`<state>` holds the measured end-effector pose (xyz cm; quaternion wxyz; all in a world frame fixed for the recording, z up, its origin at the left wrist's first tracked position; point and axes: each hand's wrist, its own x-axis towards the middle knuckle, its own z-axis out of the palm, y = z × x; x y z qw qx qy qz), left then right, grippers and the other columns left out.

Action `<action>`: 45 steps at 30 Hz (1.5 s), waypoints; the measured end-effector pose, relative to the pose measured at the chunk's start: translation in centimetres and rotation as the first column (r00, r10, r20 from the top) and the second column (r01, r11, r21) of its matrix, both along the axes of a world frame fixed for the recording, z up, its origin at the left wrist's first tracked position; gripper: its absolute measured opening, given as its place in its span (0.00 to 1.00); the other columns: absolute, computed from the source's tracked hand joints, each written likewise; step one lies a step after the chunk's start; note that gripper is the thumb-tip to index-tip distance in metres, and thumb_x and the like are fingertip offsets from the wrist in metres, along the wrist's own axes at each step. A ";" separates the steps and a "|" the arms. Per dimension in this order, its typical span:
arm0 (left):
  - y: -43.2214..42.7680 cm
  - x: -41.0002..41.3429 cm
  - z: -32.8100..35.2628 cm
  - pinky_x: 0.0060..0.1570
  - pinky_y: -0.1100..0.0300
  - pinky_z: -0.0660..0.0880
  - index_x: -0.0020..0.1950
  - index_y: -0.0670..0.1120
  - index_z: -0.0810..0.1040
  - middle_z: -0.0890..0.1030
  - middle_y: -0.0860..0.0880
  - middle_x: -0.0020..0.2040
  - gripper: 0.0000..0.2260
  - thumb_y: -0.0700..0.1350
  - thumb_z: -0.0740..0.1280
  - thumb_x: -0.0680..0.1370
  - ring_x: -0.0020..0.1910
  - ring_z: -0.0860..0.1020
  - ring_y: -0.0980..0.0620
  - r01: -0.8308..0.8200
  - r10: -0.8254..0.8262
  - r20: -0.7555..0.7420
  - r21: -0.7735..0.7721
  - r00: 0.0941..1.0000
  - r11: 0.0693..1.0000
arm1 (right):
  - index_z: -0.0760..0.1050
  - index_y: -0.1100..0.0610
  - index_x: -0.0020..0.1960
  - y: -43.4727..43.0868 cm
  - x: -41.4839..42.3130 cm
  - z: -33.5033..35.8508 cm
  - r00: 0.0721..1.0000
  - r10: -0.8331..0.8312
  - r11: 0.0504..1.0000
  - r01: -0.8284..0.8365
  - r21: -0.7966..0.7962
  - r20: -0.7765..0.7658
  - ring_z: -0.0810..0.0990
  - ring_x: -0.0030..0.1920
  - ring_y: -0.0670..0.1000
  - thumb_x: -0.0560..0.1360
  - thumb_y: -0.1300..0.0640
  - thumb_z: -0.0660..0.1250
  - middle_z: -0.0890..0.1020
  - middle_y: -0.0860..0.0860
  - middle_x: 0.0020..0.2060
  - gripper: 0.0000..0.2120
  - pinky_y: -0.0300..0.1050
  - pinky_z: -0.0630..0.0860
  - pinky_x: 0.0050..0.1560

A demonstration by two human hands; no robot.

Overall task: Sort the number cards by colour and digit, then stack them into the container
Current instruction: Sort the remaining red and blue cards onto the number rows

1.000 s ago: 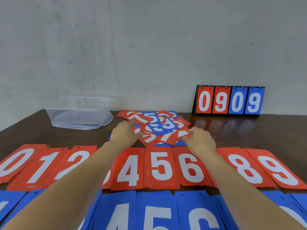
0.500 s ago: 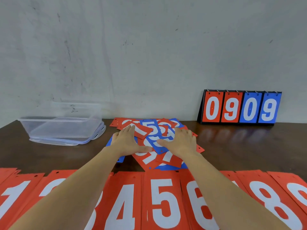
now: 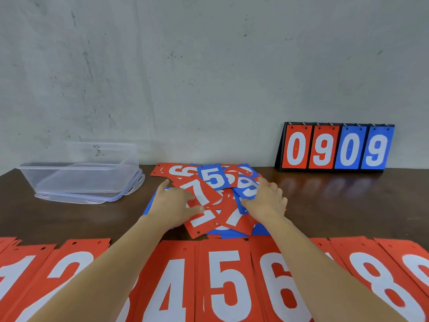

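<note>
My left hand [image 3: 173,204] and right hand [image 3: 267,202] have slid onto the unsorted card pile [image 3: 213,178] mid-table, fingers flat and gripping nothing, so sorting isn't finished and the container [image 3: 46,180] stays empty.

On the dark table [image 3: 336,205], a mixed card pile [image 3: 216,180] lies under my left hand [image 3: 173,205] and right hand [image 3: 267,203], with a red card row [image 3: 222,282] nearer me than both. A lid [image 3: 92,198] bearing a container [image 3: 79,173] sits left of my left hand; a scoreboard [image 3: 336,147] stands beyond my right.
</note>
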<state>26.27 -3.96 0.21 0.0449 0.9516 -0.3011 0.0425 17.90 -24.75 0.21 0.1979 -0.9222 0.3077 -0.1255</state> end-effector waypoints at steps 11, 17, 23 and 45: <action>0.1 1.1 0.0 0.71 0.46 0.63 0.78 0.46 0.58 0.69 0.48 0.73 0.47 0.71 0.68 0.67 0.71 0.68 0.47 -0.286 0.221 -0.237 -0.294 0.946 0.912 | 0.47 0.53 0.78 -2.8 -1.9 1.2 0.995 -0.037 0.962 0.060 0.267 -0.089 0.63 0.70 0.59 0.63 0.49 0.80 0.60 0.58 0.70 0.56 0.55 0.67 0.67; -0.8 2.3 0.0 0.72 0.42 0.57 0.78 0.47 0.53 0.67 0.47 0.73 0.55 0.75 0.68 0.61 0.73 0.63 0.45 -0.297 0.258 -0.276 -0.111 0.926 0.948 | 0.58 0.55 0.72 -3.6 -1.3 0.2 0.994 -0.094 0.949 0.105 0.299 -0.050 0.68 0.67 0.58 0.63 0.48 0.80 0.65 0.57 0.67 0.46 0.57 0.72 0.64; -1.0 2.0 0.8 0.71 0.44 0.53 0.78 0.49 0.55 0.67 0.47 0.73 0.48 0.72 0.68 0.67 0.74 0.62 0.46 -0.236 0.202 -0.261 -0.108 0.944 0.966 | 0.62 0.56 0.68 -3.6 -1.1 0.5 0.991 -0.137 0.942 0.132 0.309 -0.005 0.71 0.63 0.58 0.64 0.53 0.80 0.68 0.57 0.62 0.40 0.56 0.75 0.61; -2.6 -2.6 3.8 0.49 0.57 0.74 0.79 0.49 0.48 0.74 0.45 0.67 0.36 0.30 0.62 0.77 0.60 0.76 0.46 -0.299 0.022 -0.342 -0.785 0.940 0.542 | 0.74 0.61 0.54 -4.1 -4.7 3.4 0.885 -0.169 0.892 -0.050 0.449 0.435 0.79 0.46 0.50 0.76 0.63 0.67 0.80 0.53 0.50 0.07 0.41 0.74 0.34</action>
